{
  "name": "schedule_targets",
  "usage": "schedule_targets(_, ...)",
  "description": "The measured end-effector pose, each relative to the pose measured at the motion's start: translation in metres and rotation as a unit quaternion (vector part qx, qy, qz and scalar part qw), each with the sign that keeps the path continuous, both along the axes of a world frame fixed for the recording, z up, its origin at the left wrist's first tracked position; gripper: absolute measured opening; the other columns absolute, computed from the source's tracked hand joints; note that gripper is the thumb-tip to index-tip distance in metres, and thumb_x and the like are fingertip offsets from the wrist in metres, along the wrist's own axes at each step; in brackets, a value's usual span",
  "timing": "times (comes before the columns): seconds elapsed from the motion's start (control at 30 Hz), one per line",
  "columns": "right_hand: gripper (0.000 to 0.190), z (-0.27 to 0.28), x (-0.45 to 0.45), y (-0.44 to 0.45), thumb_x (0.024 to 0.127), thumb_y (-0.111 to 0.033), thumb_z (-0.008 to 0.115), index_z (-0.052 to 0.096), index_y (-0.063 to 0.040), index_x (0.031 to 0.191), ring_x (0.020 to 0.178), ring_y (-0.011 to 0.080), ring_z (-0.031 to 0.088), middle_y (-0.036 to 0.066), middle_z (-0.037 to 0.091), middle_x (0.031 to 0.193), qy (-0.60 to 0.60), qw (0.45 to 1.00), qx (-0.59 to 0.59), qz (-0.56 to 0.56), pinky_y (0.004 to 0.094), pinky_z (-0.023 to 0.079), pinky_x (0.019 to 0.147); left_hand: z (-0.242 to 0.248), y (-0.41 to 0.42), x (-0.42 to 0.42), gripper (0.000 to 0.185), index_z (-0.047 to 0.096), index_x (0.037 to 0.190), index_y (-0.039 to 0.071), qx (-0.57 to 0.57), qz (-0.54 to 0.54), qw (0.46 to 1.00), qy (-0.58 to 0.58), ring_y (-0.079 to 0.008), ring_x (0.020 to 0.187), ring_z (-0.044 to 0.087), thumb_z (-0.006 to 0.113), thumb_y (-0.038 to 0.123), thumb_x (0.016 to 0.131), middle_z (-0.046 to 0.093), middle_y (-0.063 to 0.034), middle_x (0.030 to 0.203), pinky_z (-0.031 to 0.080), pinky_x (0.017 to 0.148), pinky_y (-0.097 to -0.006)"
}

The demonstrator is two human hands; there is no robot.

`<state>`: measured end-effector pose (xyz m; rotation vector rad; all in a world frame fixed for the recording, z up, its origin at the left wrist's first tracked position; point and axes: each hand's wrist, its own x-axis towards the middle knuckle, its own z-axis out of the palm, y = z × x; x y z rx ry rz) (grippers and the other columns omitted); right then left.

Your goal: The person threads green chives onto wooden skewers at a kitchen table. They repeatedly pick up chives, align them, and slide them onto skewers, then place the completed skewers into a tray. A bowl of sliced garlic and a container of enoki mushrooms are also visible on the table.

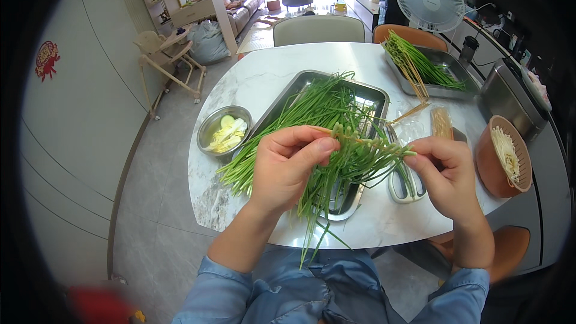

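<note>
My left hand (288,162) pinches a thin bamboo skewer (320,129) near one end, between thumb and forefinger. Folded garlic chives (360,141) are threaded along it, and their green leaves hang down over the tray and the table edge. At the skewer's other end, my right hand (445,171) pinches a chive stem between thumb and fingertips. Below both hands is a steel tray (380,92) holding a heap of loose chives (288,119), their pale ends over its left side. Scissors with white-and-grey handles (407,195) lie right of the tray, partly covered by leaves.
A steel bowl (203,139) of cabbage pieces and cucumber stands left. At the back right, another steel tray (468,87) holds skewered chives. Packed bamboo skewers (442,121) lie near a pink basket (488,168) of enoki mushrooms. A fan (429,2) stands behind the marble-patterned table (238,83).
</note>
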<state>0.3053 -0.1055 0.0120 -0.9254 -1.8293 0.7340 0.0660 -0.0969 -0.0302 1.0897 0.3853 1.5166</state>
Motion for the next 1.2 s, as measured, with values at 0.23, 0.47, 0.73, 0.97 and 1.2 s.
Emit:
schedule_targets(0.23, 0.007, -0.004, 0.003, 0.003, 0.086, -0.002, 0.064, 0.066, 0.005, 0.087, 0.06, 0.0055, 0.048, 0.001, 0.058, 0.065, 0.012, 1.0, -0.02, -0.017, 0.0221, 0.037, 0.054, 0.005, 0.009, 0.007, 0.017, 0.067, 0.102, -0.001, 0.036, 0.063, 0.994, 0.081, -0.0106, 0.087, 0.06, 0.067, 0.003, 0.086, 0.067, -0.0063, 0.098, 0.047, 0.077, -0.0235)
schedule_targets(0.47, 0.007, 0.0, 0.016, 0.012, 0.087, 0.0, 0.064, 0.066, 0.005, 0.091, 0.072, 0.0042, 0.054, 0.001, 0.064, 0.079, 0.056, 0.996, 0.037, -0.051, 0.0181, 0.042, 0.063, 0.01, 0.018, -0.018, 0.037, 0.062, 0.117, 0.006, 0.094, 0.142, 0.962, 0.213, -0.0116, 0.097, 0.057, 0.074, 0.014, 0.082, 0.065, -0.0036, 0.106, 0.046, 0.081, -0.0283)
schedule_targets(0.73, 0.007, 0.005, 0.032, 0.023, 0.089, -0.003, 0.064, 0.066, 0.004, 0.092, 0.071, 0.0014, 0.05, -0.001, 0.063, 0.082, 0.066, 0.995, 0.043, -0.052, 0.0158, 0.039, 0.064, -0.013, 0.009, -0.061, 0.023, 0.069, 0.095, 0.006, 0.254, -0.096, 0.741, 0.615, -0.0271, 0.094, 0.06, 0.066, 0.003, 0.073, 0.066, -0.0076, 0.096, 0.047, 0.084, -0.0389)
schedule_targets(0.97, 0.007, 0.006, 0.028, 0.02, 0.089, -0.002, 0.064, 0.065, 0.004, 0.09, 0.072, 0.0024, 0.051, 0.0, 0.063, 0.082, 0.066, 0.996, 0.04, -0.042, 0.0164, 0.039, 0.064, -0.026, -0.017, -0.045, 0.025, 0.068, 0.099, 0.006, 0.328, -0.144, 0.742, 0.566, -0.0244, 0.098, 0.058, 0.063, 0.009, 0.075, 0.063, -0.0083, 0.098, 0.041, 0.087, -0.0374)
schedule_targets(1.2, 0.007, 0.006, 0.027, 0.018, 0.088, -0.002, 0.065, 0.066, 0.004, 0.091, 0.072, 0.0026, 0.052, 0.0, 0.063, 0.083, 0.073, 0.995, 0.052, -0.038, 0.0167, 0.039, 0.063, -0.037, -0.018, -0.055, 0.022, 0.068, 0.088, 0.01, 0.385, -0.018, 0.582, 0.716, -0.0201, 0.085, 0.058, 0.073, 0.023, 0.072, 0.061, -0.0031, 0.088, 0.04, 0.076, -0.0349)
